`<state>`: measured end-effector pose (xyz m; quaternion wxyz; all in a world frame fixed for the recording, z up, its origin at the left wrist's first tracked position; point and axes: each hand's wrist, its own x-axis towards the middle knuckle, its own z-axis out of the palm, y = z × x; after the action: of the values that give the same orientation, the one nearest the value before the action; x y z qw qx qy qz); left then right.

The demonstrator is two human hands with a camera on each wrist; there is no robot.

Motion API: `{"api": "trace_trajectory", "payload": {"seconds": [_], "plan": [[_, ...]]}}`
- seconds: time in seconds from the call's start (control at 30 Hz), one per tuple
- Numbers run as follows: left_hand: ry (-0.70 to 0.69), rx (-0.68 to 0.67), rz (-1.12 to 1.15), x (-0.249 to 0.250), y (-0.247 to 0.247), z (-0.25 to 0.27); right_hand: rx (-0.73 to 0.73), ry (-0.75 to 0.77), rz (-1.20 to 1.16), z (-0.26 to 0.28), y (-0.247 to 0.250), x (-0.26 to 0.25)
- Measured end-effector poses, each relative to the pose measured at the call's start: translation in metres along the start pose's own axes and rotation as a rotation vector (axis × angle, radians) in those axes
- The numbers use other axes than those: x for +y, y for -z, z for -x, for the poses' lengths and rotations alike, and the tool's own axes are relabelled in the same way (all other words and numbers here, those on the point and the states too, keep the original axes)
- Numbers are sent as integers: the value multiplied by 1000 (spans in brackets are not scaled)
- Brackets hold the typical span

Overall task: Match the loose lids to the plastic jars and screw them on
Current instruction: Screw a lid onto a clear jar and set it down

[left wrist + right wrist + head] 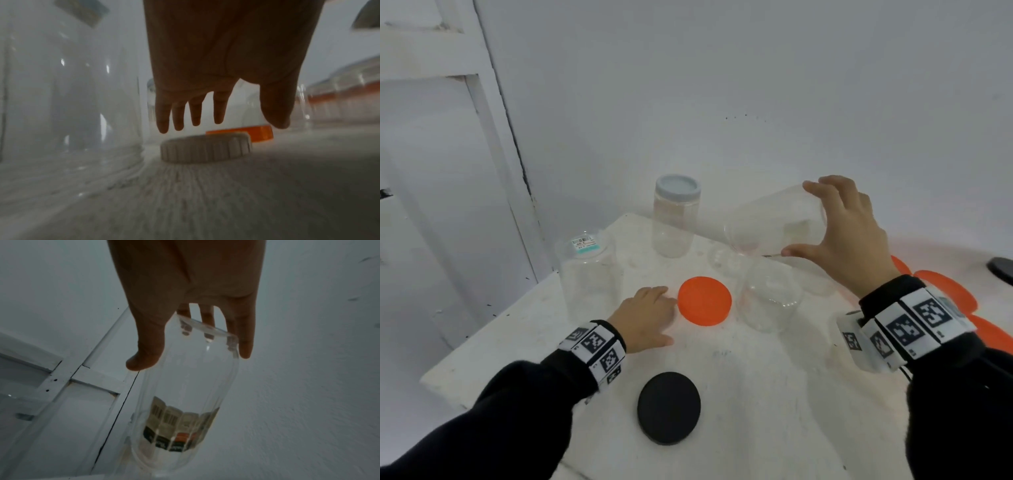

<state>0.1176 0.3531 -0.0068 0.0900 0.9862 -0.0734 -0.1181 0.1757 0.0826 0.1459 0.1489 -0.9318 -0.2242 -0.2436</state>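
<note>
Clear glossy plastic jar [185, 394]; matt lid [668, 407].

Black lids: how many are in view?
2. One lid lies on the table in front; a second lid is cut off at the right edge. More may be hidden.

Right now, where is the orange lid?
In the head view the orange lid lies flat in the middle of the white table, just right of the left hand and left of a clear open jar.

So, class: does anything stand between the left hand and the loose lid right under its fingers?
Nothing visible does. The left hand hangs open above the ribbed lid, with only air under the fingertips.
</note>
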Motion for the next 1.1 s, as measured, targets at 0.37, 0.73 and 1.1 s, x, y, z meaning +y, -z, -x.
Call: {"api": "trace_trajectory", "payload": {"seconds": [0.37, 0.73, 1.1], "plan": [[106, -67, -38, 9, -5, -11, 61, -14, -189, 56, 20, 4], [93, 114, 3, 31, 12, 2, -47, -107, -201, 114, 30, 8], [-46, 337, 256, 75, 8, 39, -307, -379, -477, 175, 5, 20]]}}
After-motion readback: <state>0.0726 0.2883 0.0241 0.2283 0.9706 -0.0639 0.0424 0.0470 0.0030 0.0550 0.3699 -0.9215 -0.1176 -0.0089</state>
